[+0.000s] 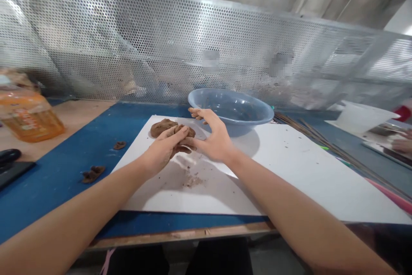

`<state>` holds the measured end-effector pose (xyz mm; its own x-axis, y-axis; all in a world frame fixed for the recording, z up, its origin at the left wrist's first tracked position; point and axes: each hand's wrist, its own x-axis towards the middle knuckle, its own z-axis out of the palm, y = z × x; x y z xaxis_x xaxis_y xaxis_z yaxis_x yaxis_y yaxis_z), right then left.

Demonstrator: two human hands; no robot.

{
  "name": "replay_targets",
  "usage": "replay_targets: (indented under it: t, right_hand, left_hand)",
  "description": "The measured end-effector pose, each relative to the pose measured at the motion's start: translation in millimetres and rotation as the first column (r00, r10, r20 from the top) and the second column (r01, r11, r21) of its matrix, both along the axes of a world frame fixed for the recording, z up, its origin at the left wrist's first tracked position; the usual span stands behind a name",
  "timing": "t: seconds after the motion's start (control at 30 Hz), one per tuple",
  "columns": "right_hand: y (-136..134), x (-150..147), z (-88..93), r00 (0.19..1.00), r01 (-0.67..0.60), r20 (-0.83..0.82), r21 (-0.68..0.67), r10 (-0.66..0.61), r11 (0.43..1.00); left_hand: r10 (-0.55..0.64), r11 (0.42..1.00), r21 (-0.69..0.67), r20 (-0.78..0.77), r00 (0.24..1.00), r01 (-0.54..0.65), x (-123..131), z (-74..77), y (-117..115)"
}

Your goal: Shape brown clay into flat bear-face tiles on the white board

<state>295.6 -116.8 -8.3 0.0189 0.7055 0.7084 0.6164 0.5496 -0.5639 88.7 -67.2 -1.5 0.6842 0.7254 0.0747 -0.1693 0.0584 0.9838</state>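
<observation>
A lump of brown clay [162, 127] lies on a white board [289, 167] on the blue table. My left hand [164, 148] lies over the near end of the clay, fingers curled down and pinching it. My right hand [214, 135] is just to the right, fingers spread, its thumb side touching the clay and my left fingertips. Brown crumbs [192, 179] are scattered on the board below my hands.
A blue plastic bowl [254, 114] stands behind my right hand. Thin sticks [309, 131] lie to its right. Small clay bits [92, 173] rest on the blue mat [48, 180]. An orange packet [27, 114] sits far left. A perforated metal screen [161, 52] closes the back.
</observation>
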Motion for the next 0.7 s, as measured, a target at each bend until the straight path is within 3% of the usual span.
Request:
replay_targets:
  t: [0.17,0.27,0.47,0.7]
  right_hand:
    - [-2,3,5.0,0.998,-0.058,0.004,-0.008,0.058,0.998]
    - [-4,2,2.8,0.995,-0.095,-0.039,-0.074,0.092,0.993]
    - [3,-1,-6.1,0.985,-0.078,-0.165,-0.163,0.05,0.984]
    - [7,-2,-5.9,0.972,-0.045,-0.234,-0.131,0.013,0.99]
  left_hand:
    - [0.107,0.994,-0.043,0.048,0.993,-0.105,6,-8.1,3]
    - [0.148,0.988,-0.064,0.09,0.985,-0.142,5,-4.6,5]
    - [0.062,0.994,-0.093,0.078,0.995,-0.055,1,10.4,-2]
    - [0.055,0.998,-0.031,0.121,0.991,-0.052,6,2.5,-8]
